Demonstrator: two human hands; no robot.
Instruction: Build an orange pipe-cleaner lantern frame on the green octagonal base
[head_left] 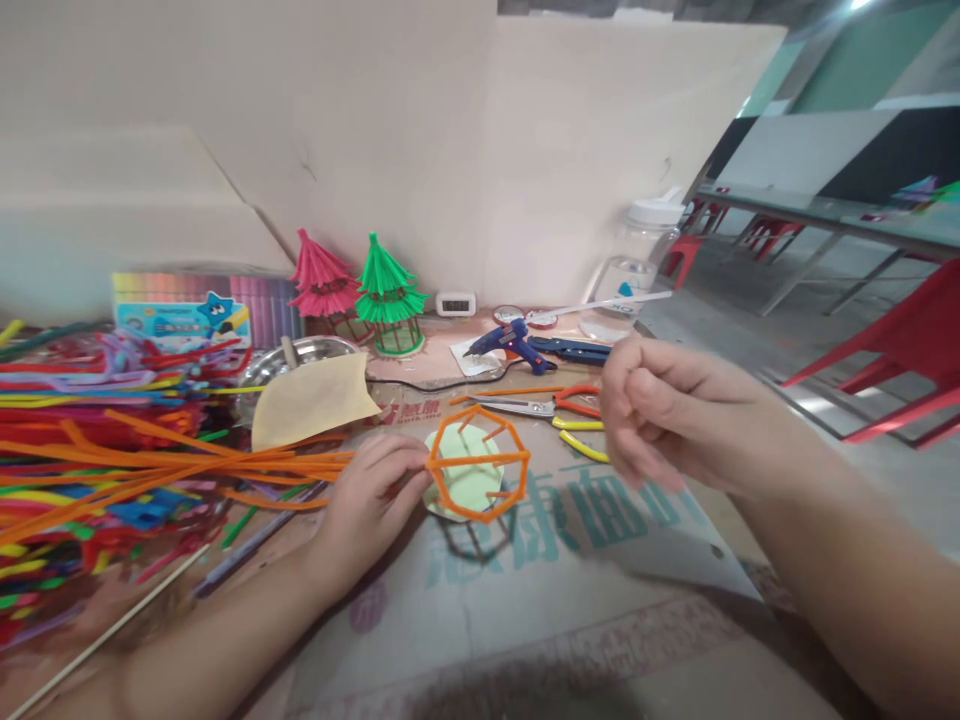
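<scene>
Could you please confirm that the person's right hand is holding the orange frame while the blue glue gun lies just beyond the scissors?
Not quite: the head view shows the left hand holding the orange frame. The blue glue gun does lie just beyond the scissors.

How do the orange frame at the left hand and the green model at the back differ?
Shape: the orange frame is a many-sided ring with a crossbar; the green model has a pointed, tiered roof over a round base.
Colour: the frame is all orange; the model is mostly green with darker bars.
Support: the left hand holds the frame; the model stands upright.
Shared: both have slim bars with open gaps.
</scene>
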